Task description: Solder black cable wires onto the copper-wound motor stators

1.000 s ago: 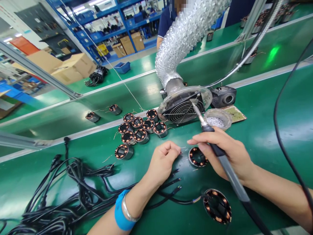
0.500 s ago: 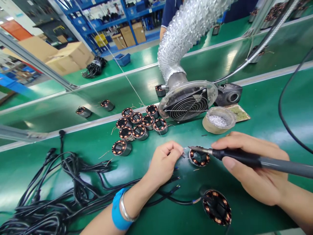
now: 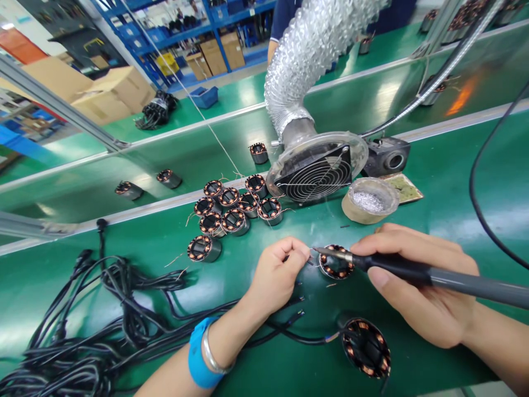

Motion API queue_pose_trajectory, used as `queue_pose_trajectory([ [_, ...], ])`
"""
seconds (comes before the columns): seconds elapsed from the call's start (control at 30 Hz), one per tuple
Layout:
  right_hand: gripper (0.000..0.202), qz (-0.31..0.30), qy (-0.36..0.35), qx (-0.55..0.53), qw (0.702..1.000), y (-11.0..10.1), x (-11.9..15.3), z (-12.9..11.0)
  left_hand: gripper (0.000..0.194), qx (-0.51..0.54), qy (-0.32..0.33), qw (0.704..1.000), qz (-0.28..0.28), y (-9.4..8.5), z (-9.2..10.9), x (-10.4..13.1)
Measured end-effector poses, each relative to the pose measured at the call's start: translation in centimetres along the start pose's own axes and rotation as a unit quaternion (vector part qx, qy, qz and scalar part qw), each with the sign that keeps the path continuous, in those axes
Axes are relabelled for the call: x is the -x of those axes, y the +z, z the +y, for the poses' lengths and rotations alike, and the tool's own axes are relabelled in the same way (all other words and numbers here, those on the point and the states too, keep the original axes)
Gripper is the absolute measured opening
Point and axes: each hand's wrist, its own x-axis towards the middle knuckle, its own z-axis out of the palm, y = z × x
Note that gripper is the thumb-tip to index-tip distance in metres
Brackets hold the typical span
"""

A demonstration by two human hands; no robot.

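Note:
My right hand point(image 3: 417, 281) grips a soldering iron point(image 3: 392, 269) by its dark handle, like a pen. The iron's tip points left, over the rim of a motor stator point(image 3: 336, 263) with copper windings, close to my left fingertips. Pinched closed, my left hand point(image 3: 281, 270) holds a thin wire point(image 3: 312, 249) beside that stator, with the tip at or very near it. My fingers hide the rest of the wire. A short dark end shows just below them. Nearer to me lies another stator point(image 3: 366, 348), tilted, with a black cable attached.
Several stators point(image 3: 235, 221) stand grouped left of the fume extractor fan point(image 3: 318, 176) and its foil duct point(image 3: 297, 66). A tub of silvery bits point(image 3: 369, 201) sits beside a soldering iron holder point(image 3: 388, 157). Black cables point(image 3: 124, 314) cover the left of the green table.
My right hand and the soldering iron have shifted slightly left, bringing the tip nearer my left fingers. Stators on the green strip behind have moved left. My left hand has stayed nearly still.

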Motion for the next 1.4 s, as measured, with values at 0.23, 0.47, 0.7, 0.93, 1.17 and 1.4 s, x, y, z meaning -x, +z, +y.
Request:
queue_pose_trajectory([
  [0.23, 0.022, -0.012, -0.034, 0.006, 0.999, 0.4, 0.5, -0.3, 0.019, -0.009, 0.001, 1.0, -0.001, 0.0, -0.1, 0.1],
  [0.47, 0.022, -0.021, -0.094, 0.056, 0.994, 0.5, 1.3, -0.1, 0.02, -0.005, -0.001, 1.0, 0.001, 0.0, -0.1, 0.1],
  [0.7, 0.026, -0.005, -0.083, 0.046, 0.995, 0.1, 0.9, -0.2, 0.02, -0.002, -0.006, 1.0, 0.001, 0.1, -0.1, 0.1],
  [0.93, 0.025, -0.001, -0.077, 0.036, 0.996, 0.4, 1.0, -0.1, 0.021, -0.002, -0.009, 1.0, 0.0, 0.0, -0.1, 0.2],
  [1.17, 0.028, -0.005, -0.086, 0.055, 0.995, 0.1, 0.7, 0.0, 0.022, -0.001, -0.011, 1.0, -0.003, 0.1, 0.2, 0.3],
  [1.4, 0.03, -0.015, -0.078, 0.054, 0.995, 2.3, -0.1, 1.7, 0.03, 0.001, -0.004, 0.999, -0.045, -0.2, 0.3, 0.4],
])
